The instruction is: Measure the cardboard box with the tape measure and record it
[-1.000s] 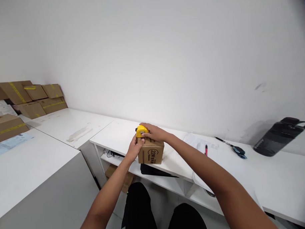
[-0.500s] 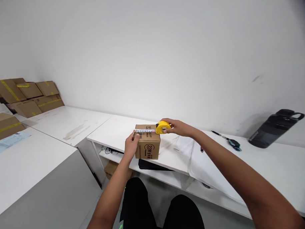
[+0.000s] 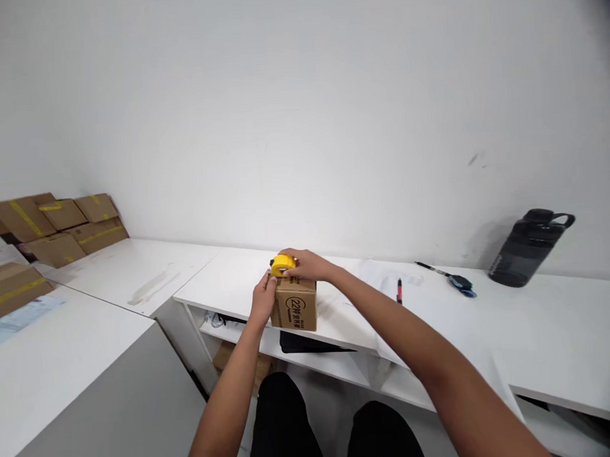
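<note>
A small brown cardboard box (image 3: 296, 307) with a round printed mark stands on the white desk (image 3: 488, 329) near its front edge. A yellow tape measure (image 3: 281, 263) rests on the box's top left corner. My right hand (image 3: 307, 264) is wrapped around the tape measure from the right. My left hand (image 3: 265, 295) presses against the box's left side, thumb up at the tape's end by the corner. No tape blade shows drawn out.
A red pen (image 3: 399, 290), papers (image 3: 381, 276), a dark lanyard with key fob (image 3: 460, 285) and a black water jug (image 3: 528, 246) lie on the desk to the right. Several taped cardboard boxes (image 3: 59, 220) stack at the far left. A lower shelf holds dark items under the desk.
Half a second ago the tape was drawn across the box top with my right hand at the right edge. The tape measure is now back at the left corner, both hands together.
</note>
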The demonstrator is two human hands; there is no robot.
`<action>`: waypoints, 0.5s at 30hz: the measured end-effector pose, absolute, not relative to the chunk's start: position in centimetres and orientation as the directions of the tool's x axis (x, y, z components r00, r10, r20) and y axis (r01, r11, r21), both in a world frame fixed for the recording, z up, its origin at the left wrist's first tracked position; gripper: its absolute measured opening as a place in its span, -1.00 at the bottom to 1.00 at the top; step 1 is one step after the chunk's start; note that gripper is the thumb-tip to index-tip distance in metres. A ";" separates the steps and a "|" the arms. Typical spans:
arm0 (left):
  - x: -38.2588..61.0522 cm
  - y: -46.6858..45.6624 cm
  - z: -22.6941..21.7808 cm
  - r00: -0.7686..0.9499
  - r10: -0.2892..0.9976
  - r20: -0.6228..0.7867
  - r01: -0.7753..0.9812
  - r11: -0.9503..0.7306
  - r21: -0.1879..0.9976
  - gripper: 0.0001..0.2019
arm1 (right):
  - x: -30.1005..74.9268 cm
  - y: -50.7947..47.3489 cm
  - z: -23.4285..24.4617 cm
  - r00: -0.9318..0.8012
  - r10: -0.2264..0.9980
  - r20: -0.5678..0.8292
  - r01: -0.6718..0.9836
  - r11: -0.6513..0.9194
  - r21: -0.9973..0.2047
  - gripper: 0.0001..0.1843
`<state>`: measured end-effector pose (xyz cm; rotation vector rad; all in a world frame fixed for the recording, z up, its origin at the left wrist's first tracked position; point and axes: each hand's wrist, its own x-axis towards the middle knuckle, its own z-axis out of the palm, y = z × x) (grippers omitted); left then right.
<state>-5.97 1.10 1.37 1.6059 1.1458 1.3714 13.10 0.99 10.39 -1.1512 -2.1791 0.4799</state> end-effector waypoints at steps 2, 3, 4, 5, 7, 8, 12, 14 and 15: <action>-6.0 1.4 2.2 0.072 0.938 0.340 0.251 -0.347 0.904 -0.58 | 10.9 1.8 10.6 -0.393 0.841 0.373 0.644 0.541 -0.540 -0.45; -6.3 1.5 2.7 0.090 0.940 0.329 0.278 -0.341 0.898 -0.57 | 10.2 1.9 10.8 -0.369 0.849 0.379 0.661 0.526 -0.535 -0.45; -6.6 1.4 3.2 0.091 0.941 0.326 0.304 -0.338 0.891 -0.56 | 9.9 1.9 10.9 -0.344 0.856 0.386 0.673 0.512 -0.534 -0.45; -6.9 1.1 3.5 0.072 0.937 0.342 0.334 -0.346 0.877 -0.54 | 10.0 1.5 11.0 -0.316 0.859 0.403 0.679 0.502 -0.535 -0.44; -7.7 -0.4 3.2 -0.022 0.885 0.465 0.422 -0.414 0.807 -0.46 | 11.3 -0.6 10.6 -0.242 0.848 0.471 0.659 0.500 -0.561 -0.43; -8.0 -1.7 2.4 -0.082 0.820 0.566 0.466 -0.470 0.749 -0.39 | 12.3 -2.5 10.0 -0.186 0.837 0.514 0.628 0.504 -0.593 -0.43; -8.6 -9.9 -4.9 -0.134 0.828 0.545 0.276 -0.497 0.823 -0.36 | 14.8 -14.0 4.1 0.065 0.873 0.483 0.222 0.459 -0.860 -0.38; -7.4 -13.8 -9.3 0.080 0.934 0.349 0.048 -0.353 0.934 -0.22 | 14.1 -19.6 -0.6 0.106 0.922 0.373 -0.034 0.378 -0.925 -0.36; -6.4 -15.4 -10.9 0.226 0.945 0.236 -0.043 -0.233 0.972 -0.11 | 13.4 -21.8 -3.0 0.119 0.941 0.316 -0.104 0.329 -0.939 -0.34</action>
